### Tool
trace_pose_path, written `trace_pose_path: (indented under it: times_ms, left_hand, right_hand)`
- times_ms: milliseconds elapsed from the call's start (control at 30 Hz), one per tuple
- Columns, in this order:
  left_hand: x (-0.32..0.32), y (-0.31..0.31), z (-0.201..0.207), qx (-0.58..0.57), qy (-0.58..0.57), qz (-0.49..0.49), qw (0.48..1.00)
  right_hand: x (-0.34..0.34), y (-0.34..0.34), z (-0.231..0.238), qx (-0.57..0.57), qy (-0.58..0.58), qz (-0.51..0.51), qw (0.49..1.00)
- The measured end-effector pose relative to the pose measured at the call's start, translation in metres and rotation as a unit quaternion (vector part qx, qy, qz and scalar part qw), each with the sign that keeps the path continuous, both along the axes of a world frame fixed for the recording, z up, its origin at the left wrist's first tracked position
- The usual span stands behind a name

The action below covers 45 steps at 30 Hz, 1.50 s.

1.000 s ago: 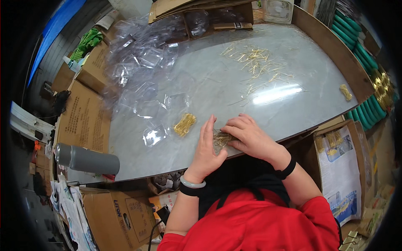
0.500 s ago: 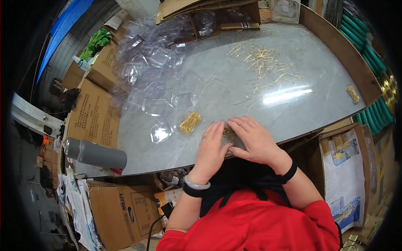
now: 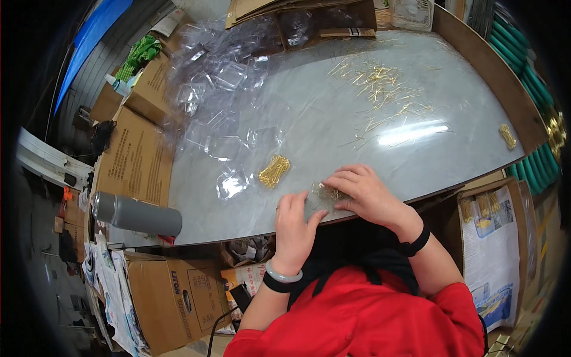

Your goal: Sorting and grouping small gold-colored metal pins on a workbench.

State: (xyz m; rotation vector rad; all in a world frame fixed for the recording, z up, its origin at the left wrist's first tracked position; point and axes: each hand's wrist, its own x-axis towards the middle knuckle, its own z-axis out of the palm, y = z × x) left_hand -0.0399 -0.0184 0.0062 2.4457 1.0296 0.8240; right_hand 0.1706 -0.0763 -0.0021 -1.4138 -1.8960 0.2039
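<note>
At the table's near edge, my right hand [image 3: 370, 193] curls its fingers and thumb around a small clear plastic case [image 3: 323, 191] with gold wire pieces in it. Part of the case is hidden under the fingers. My left hand [image 3: 294, 225] is just left of the case, with thumb and fingers apart and nothing between them. A bundle of gold wire hooks [image 3: 274, 171] lies on the table beyond my left hand. Farther off to the right, loose gold wire hooks [image 3: 380, 83] are scattered.
Clear plastic cases [image 3: 229, 77] are heaped at the back left of the grey table [image 3: 309, 128]. A grey bottle [image 3: 140, 214] lies by the left edge, near cardboard boxes [image 3: 134, 160]. Another gold bundle [image 3: 507, 136] lies far right, beside the brown board rim [image 3: 493, 71].
My left hand has drawn back from the case toward me, and its fingers have come apart. My right hand has stayed at the case. The whole view has shifted slightly.
</note>
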Motion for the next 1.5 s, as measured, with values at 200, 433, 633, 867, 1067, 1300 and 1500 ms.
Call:
trace_pose_path:
  times_ms: [200, 433, 633, 867, 1067, 1300, 1500]
  left_hand:
    - [0.015, 0.017, -0.001, -0.056, -0.046, -0.051, 0.996]
    - [0.006, 0.004, 0.009, -0.063, -0.038, -0.068, 0.995]
    - [0.012, 0.003, -0.006, -0.045, -0.011, -0.086, 0.995]
    - [0.033, 0.018, -0.013, -0.061, -0.013, -0.169, 0.984]
    - [0.035, 0.015, -0.001, -0.038, -0.012, -0.213, 0.976]
    - [0.045, 0.022, -0.012, -0.042, 0.002, -0.241, 0.97]
    - [0.039, 0.014, -0.014, -0.047, -0.032, -0.183, 0.981]
  right_hand:
    - [0.001, -0.004, 0.001, -0.029, 0.026, 0.017, 0.999]
    - [-0.004, -0.005, -0.004, 0.024, 0.028, -0.046, 0.998]
    - [0.002, -0.018, 0.001, 0.014, 0.08, -0.048, 0.996]
    - [0.006, -0.009, -0.001, -0.016, 0.062, -0.021, 0.998]
    - [-0.005, -0.04, 0.002, -0.007, 0.167, -0.143, 0.975]
    - [-0.034, -0.018, -0.008, 0.002, 0.222, -0.13, 0.966]
    - [-0.014, -0.023, 0.001, 0.001, 0.231, -0.103, 0.967]
